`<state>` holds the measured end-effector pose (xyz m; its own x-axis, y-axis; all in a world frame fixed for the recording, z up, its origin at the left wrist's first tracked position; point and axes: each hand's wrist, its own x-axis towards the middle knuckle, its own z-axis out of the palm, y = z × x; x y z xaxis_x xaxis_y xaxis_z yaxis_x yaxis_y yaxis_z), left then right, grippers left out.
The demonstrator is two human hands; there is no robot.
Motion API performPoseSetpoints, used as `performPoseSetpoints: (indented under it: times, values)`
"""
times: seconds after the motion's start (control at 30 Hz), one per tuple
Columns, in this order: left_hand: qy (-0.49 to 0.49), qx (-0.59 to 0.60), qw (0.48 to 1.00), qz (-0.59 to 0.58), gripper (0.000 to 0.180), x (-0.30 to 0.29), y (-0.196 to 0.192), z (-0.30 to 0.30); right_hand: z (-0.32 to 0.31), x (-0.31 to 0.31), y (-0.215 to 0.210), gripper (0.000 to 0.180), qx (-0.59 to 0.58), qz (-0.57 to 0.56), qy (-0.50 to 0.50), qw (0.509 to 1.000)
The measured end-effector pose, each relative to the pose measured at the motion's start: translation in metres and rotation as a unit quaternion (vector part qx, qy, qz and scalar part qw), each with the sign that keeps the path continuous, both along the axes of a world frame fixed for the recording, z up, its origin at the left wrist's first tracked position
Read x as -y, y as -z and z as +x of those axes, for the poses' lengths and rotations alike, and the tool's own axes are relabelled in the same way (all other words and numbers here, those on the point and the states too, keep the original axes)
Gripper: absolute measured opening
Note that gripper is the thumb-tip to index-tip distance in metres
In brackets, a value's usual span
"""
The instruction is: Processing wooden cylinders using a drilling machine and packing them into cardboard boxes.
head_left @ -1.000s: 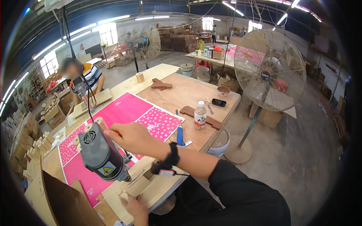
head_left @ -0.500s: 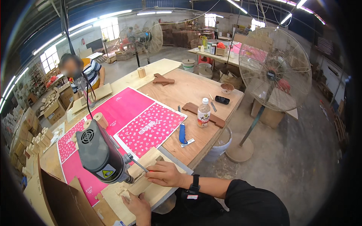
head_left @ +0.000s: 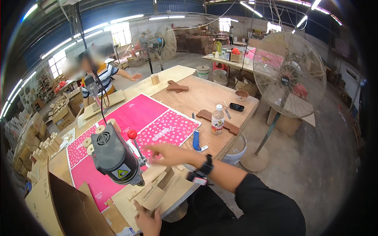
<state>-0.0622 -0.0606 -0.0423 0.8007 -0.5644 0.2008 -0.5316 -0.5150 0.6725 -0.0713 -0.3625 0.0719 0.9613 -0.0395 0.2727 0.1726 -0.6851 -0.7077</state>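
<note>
A dark grey bench drill stands over a pale wooden board. Its feed lever carries a red knob and points up. My right hand is beside the lever, fingers stretched to the left, with nothing visible in it. Below the drill chuck, a pale wooden block lies on the board against wooden strips. My left hand grips the block's near end between thumb and fingers. The fingertips are partly hidden by the block.
Pink printed sheets cover the table's middle. A bottle, a blue-handled cutter and brown wooden pieces lie to the right. A cardboard box stands at left, a large fan at right. A co-worker stands across the table.
My right hand has left the feed lever, which has swung up with its red knob showing. My left hand stays at the block. The co-worker has stretched an arm toward a wooden cylinder.
</note>
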Motion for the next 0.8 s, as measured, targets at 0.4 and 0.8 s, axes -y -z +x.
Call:
performPoseSetpoints:
  times: [0.4, 0.8]
  values:
    - [0.164, -0.379, 0.893, 0.18, 0.075, -0.044, -0.049, 0.087, -0.077, -0.014, 0.082, 0.024, -0.077, -0.016, 0.044, 0.996]
    - [-0.025, 0.064, 0.996, 0.049, 0.063, -0.058, -0.015, 0.034, -0.063, -0.019, 0.102, 0.029, -0.046, 0.022, 0.189, 0.981]
